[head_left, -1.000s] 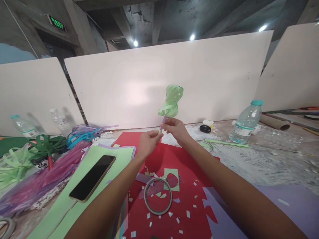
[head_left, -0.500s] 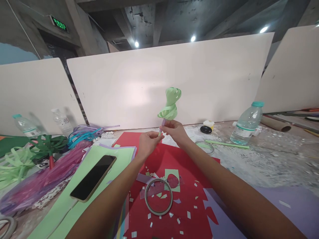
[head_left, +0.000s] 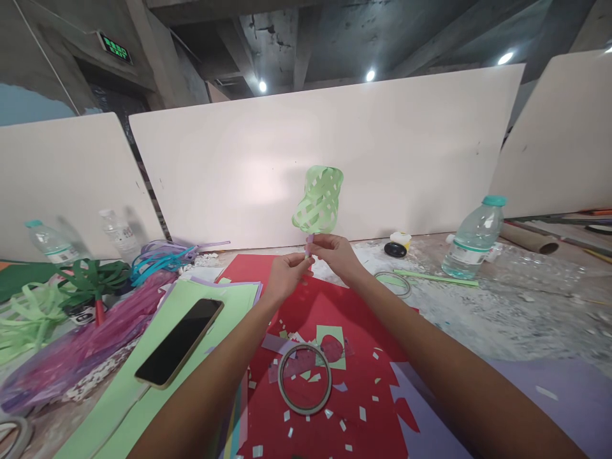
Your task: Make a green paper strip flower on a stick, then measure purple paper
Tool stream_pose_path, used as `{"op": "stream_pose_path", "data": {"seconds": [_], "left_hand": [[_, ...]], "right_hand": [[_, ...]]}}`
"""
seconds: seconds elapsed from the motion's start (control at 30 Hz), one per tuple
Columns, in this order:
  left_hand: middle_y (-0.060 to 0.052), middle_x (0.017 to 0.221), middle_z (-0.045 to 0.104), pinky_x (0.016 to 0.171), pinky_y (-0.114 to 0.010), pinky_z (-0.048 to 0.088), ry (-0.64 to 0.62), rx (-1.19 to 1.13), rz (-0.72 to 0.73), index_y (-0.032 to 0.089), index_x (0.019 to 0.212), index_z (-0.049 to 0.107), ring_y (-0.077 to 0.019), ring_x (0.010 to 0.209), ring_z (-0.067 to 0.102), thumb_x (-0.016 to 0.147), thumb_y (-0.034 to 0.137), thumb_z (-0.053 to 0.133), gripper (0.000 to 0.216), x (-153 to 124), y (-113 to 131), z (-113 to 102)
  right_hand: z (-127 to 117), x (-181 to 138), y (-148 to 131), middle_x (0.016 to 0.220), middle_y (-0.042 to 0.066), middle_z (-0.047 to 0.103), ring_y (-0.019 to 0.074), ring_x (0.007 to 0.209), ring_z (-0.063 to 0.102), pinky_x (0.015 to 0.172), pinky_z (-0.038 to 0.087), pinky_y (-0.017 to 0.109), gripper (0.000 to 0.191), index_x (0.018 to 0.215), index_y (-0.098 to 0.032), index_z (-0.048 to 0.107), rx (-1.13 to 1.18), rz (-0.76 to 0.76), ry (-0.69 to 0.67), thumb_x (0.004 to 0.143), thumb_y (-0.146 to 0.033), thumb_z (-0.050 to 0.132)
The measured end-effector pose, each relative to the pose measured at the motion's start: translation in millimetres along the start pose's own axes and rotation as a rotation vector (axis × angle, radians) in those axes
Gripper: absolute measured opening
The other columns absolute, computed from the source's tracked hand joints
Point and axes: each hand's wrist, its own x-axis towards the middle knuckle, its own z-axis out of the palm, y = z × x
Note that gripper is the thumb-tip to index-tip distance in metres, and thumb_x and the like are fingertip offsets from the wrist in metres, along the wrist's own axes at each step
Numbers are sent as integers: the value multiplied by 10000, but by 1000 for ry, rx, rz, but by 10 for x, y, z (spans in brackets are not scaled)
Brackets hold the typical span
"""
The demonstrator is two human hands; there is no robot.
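Observation:
Between both hands stands a light green paper-strip ornament (head_left: pixel 319 199), its strips crossing in an open lattice above a thin purple stem (head_left: pixel 310 240). My right hand (head_left: pixel 337 256) pinches that stem just under the strips. Lower down, the fingertips of my left hand (head_left: pixel 287 275) close on the stem's bottom end. Red paper (head_left: pixel 306 299) lies beneath the hands. On it rest a roll of tape (head_left: pixel 305 411), a green paper square with a hole (head_left: pixel 338 358) and many small paper scraps.
At left are a phone (head_left: pixel 179 344) on green sheets (head_left: pixel 115 382), a pink plastic bag (head_left: pixel 115 312) and paper strips (head_left: pixel 165 258). A water bottle (head_left: pixel 473 239), another tape ring (head_left: pixel 404 293) and a cardboard tube (head_left: pixel 530 238) are at right. A white board (head_left: pixel 215 172) stands behind.
The green ornament has turned and opened out from a twisted, narrow-waisted form into a fuller lattice, shifting slightly left. Both hands keep their grip on the stem.

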Motion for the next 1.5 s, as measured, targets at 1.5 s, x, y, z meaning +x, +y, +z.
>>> {"op": "stream_pose_path", "data": {"seconds": [1.5], "left_hand": [[-115, 1065, 695, 486, -259, 493, 56, 79, -70, 155, 1021, 666, -110, 541, 599, 731, 372, 689, 363, 17, -124, -132]], "right_hand": [[-260, 172, 134, 1048, 86, 718, 218, 963, 648, 789, 494, 334, 331, 1034, -157, 668, -348, -7, -71, 812, -391, 592]]}}
